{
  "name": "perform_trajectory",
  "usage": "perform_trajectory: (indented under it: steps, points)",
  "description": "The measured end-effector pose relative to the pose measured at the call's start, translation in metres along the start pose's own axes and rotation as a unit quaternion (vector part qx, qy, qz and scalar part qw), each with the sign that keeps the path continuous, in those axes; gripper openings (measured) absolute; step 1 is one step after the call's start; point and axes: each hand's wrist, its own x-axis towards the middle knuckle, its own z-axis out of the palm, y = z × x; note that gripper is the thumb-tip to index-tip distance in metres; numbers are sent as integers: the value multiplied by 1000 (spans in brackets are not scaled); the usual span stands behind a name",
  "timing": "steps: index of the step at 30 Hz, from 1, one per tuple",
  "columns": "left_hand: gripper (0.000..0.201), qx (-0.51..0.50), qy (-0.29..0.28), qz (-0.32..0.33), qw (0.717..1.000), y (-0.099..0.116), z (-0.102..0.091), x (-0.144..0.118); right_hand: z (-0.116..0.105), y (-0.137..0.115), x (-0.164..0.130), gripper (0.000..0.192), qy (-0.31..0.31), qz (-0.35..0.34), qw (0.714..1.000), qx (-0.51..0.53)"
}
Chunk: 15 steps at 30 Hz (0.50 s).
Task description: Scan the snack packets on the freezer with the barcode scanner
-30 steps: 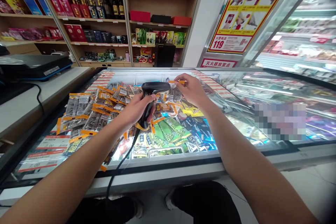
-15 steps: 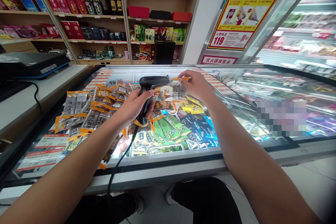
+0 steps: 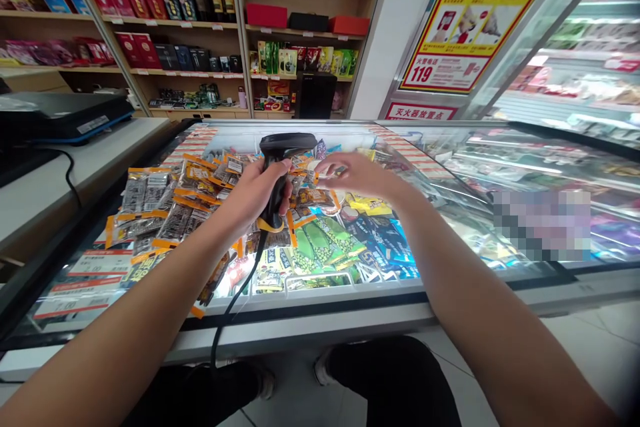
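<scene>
My left hand is wrapped round the handle of a black barcode scanner, held upright above the open chest freezer with its head to the right. A cable hangs from its yellow-edged base. My right hand, slightly blurred, is right of the scanner, its fingertips pinched at the orange edge of a small clear packet. The scanner and fingers partly hide that packet. Many dark packets with orange edges lie heaped at the left. Green packets and blue packets lie below my right hand.
The freezer's front rim runs before my legs. A counter with a black scale stands at the left. Price labels show at the freezer's left side. Shelves with boxes and bottles are behind; a fire-safety poster hangs right.
My right hand has moved left and slightly down, closer to the scanner. The packet that hung upright from its fingers no longer shows there. My left hand and the scanner have shifted slightly left.
</scene>
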Motion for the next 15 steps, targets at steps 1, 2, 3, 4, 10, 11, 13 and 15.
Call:
perform_trajectory:
  steps: [1,2,3,4,10,11,13,15]
  points:
    - [21,-1,-1,3,1000,0,0,0,7,-13,0,43,-42,-10,999,13]
    - [21,-3,-1,6,1000,1,1,0,14,-22,0,49,-67,-8,998,9]
    - [21,-6,-2,9,1000,1,1,0,20,-28,-1,52,-79,-4,997,-1]
    - [22,-8,-1,10,1000,1,1,0,24,-30,-1,55,-85,3,996,-15]
    - [24,-15,1,6,1000,-2,1,1,22,-10,0,50,-127,57,988,-69]
    - [25,-20,1,7,1000,-2,1,1,19,-6,1,49,-132,63,988,-58]
    - [24,-32,2,7,999,-3,1,1,11,2,1,47,-134,72,988,-7]
    - [23,-47,-3,10,999,-4,3,1,2,9,1,43,-91,75,990,72]
